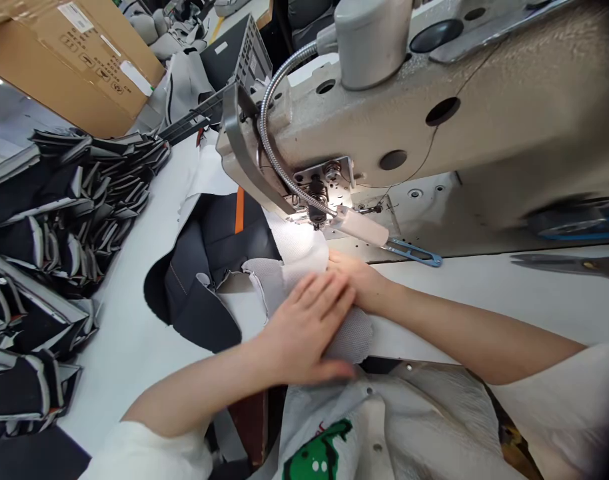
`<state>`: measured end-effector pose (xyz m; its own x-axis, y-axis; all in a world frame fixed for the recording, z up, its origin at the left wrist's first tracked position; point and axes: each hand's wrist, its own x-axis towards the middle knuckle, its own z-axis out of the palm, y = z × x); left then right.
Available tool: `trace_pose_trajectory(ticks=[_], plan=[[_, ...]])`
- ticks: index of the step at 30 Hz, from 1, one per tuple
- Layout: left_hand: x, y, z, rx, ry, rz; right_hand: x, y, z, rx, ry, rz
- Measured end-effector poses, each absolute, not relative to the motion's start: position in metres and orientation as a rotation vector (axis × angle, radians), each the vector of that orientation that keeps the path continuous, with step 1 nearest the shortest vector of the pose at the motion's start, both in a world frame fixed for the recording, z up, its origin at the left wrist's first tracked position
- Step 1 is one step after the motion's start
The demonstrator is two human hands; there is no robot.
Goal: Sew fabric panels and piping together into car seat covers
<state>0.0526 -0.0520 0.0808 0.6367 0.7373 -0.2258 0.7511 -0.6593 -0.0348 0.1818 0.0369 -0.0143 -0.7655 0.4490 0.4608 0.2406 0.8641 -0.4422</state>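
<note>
A dark and light grey fabric piece (pixel 224 233) with an orange strip lies on the white table, its pale end under the lit needle area of a sewing machine (pixel 399 107). My left hand (pixel 309 327) rests flat on the pale grey fabric, palm down, thumb spread from the fingers. Just beyond it, my right hand (pixel 357 280) lies on the same fabric near the needle. Its fingertips are partly covered by my left hand, so its grip does not show.
Stacks of dark padded pieces (pixel 59 220) fill the left side of the table (pixel 129 333). Scissors (pixel 574 265) lie at the right, and blue thread snips (pixel 414 252) by the machine bed. Behind are a cardboard box (pixel 79 67) and a grey crate (pixel 239 60).
</note>
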Motion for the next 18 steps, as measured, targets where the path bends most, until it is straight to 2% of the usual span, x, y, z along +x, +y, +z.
trace_pose_trajectory(ticks=[3, 6, 8, 10, 13, 18], plan=[[0.029, -0.084, 0.078, 2.81, 1.327, -0.302, 0.183, 0.038, -0.008, -0.402, -2.597, 0.318], [-0.016, -0.109, 0.078, 2.498, 1.893, 0.144, 0.183, 0.038, -0.006, -0.41, -2.628, 0.209], [-0.042, -0.132, 0.077, 1.886, 2.392, 0.622, 0.179, 0.037, -0.009, -0.417, -2.601, 0.255], [-0.051, -0.16, 0.067, 1.11, 2.571, 0.905, 0.172, 0.033, -0.016, -0.473, -2.551, 0.331], [-0.027, -0.198, 0.03, 0.514, 2.129, 0.891, 0.155, 0.022, -0.026, -0.526, -2.51, 0.411], [0.04, -0.218, -0.035, 0.435, 1.39, 0.74, 0.137, 0.004, -0.022, -0.376, -2.607, 0.459]])
